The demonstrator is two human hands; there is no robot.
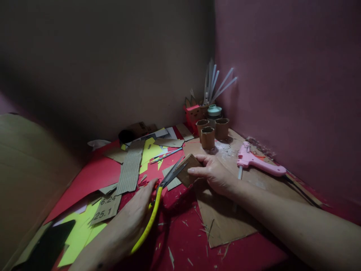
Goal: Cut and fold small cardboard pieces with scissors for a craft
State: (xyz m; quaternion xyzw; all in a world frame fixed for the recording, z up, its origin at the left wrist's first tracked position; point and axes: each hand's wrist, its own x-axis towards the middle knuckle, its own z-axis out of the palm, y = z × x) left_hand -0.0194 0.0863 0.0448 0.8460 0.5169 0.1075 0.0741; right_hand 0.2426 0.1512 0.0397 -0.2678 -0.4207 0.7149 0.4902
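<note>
My left hand point(141, 205) is closed around the yellow-handled scissors point(150, 222), and its fingers are partly hidden. The scissor blades stand apart and point up to the right, close to the left edge of a cardboard piece point(187, 171). Whether they touch it I cannot tell. Thumb and fingers of my right hand point(210, 171) pinch that small brown piece at its right side, above the table. Beneath the right hand lies a larger brown cardboard sheet point(225, 226).
Several small cardboard cups point(208, 138) stand at the back, near a jar with a teal lid point(214, 110) and upright glue sticks point(216, 82). A pink glue gun point(259, 162) lies at right. Corrugated cardboard point(129, 169) and yellow paper point(150, 152) cover the left side. Scraps dot the red surface point(180, 241).
</note>
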